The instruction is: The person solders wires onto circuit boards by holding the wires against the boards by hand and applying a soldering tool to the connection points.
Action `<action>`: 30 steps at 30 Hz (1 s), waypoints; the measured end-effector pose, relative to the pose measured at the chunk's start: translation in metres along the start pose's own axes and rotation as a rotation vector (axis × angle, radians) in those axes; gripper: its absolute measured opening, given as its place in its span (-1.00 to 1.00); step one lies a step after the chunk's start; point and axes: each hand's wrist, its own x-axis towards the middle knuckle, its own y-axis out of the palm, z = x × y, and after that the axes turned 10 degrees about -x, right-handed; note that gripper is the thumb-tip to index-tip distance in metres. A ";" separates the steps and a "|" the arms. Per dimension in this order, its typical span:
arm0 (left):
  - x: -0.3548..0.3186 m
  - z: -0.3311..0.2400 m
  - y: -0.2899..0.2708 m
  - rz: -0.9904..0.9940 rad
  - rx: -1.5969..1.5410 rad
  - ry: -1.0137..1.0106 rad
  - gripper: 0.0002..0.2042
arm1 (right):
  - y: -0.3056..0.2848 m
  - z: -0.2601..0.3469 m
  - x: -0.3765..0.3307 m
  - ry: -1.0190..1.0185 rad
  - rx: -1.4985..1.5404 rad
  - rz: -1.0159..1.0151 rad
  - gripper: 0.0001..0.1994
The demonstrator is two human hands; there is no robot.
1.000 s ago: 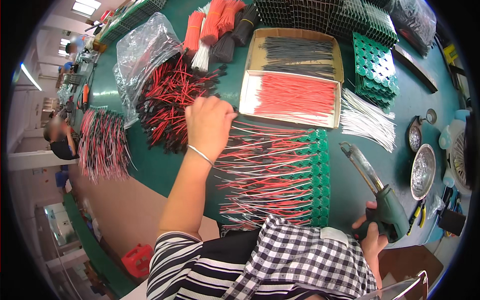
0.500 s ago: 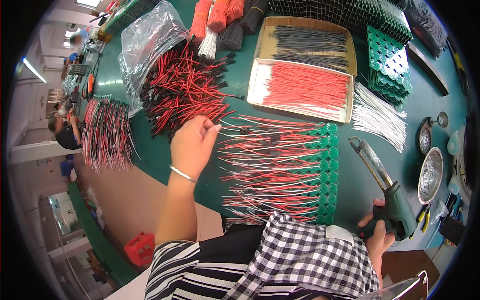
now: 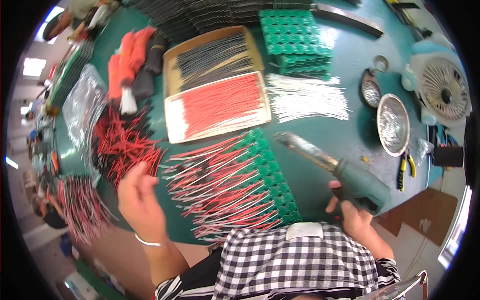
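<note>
My right hand (image 3: 352, 212) grips the handle of a green heat gun (image 3: 345, 172) whose metal nozzle points up-left over the green table (image 3: 330, 135). My left hand (image 3: 140, 197) hovers with fingers apart and nothing in it, just left of a spread of red and white wires (image 3: 220, 185) joined to rows of small green round parts (image 3: 275, 185). A loose pile of red and black wires (image 3: 125, 145) lies just beyond that hand.
Behind are a cardboard tray of red wires (image 3: 220, 105) and one of black wires (image 3: 210, 60), stacked green parts (image 3: 295, 42), white wires (image 3: 307, 97), two metal dishes (image 3: 392, 122), pliers (image 3: 405, 167), a small fan (image 3: 442, 90), and a clear bag (image 3: 80, 107).
My left hand has drawn back from the red and black wire pile toward the table's near edge. The view has swung right; the heat gun now sits higher over the table.
</note>
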 end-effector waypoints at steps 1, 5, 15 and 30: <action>0.001 -0.016 0.014 0.125 0.107 0.120 -0.84 | -0.003 -0.002 0.001 -0.040 -0.022 0.050 -0.53; -0.006 -0.048 0.070 0.383 -0.188 0.422 -0.78 | -0.025 -0.008 -0.001 -0.173 -0.274 0.151 -0.67; -0.016 -0.041 0.102 0.356 -0.091 0.492 -0.75 | -0.017 0.000 0.005 -0.349 -0.421 0.109 -0.85; -0.020 -0.037 0.103 0.415 -0.174 0.507 -0.70 | -0.017 -0.006 0.004 -0.457 -0.513 0.167 -0.93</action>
